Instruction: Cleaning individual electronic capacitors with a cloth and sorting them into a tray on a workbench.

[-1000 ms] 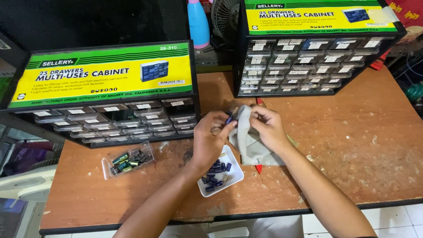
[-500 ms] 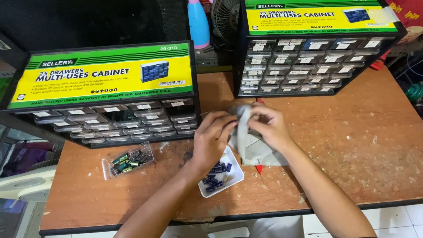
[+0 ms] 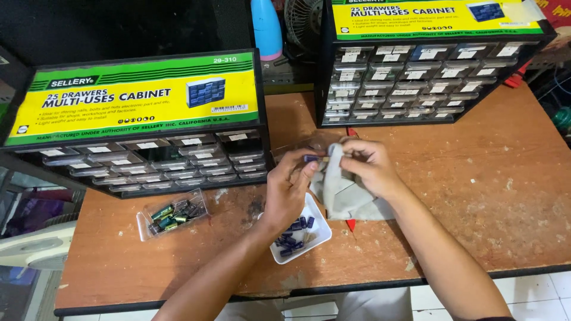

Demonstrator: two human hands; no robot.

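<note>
Your left hand (image 3: 288, 190) pinches a small dark capacitor (image 3: 311, 159) while your right hand (image 3: 369, 166) grips a grey cloth (image 3: 342, 193) beside it, a white tray (image 3: 312, 229) just below both hands.

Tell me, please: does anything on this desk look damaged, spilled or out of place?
Nothing is spilled. The small parts lie inside the white tray and the clear drawer, which sits out of its cabinet. The desk top is scuffed, its surface chipped in pale patches. The left hand and right hand hold a grey cloth.
</note>
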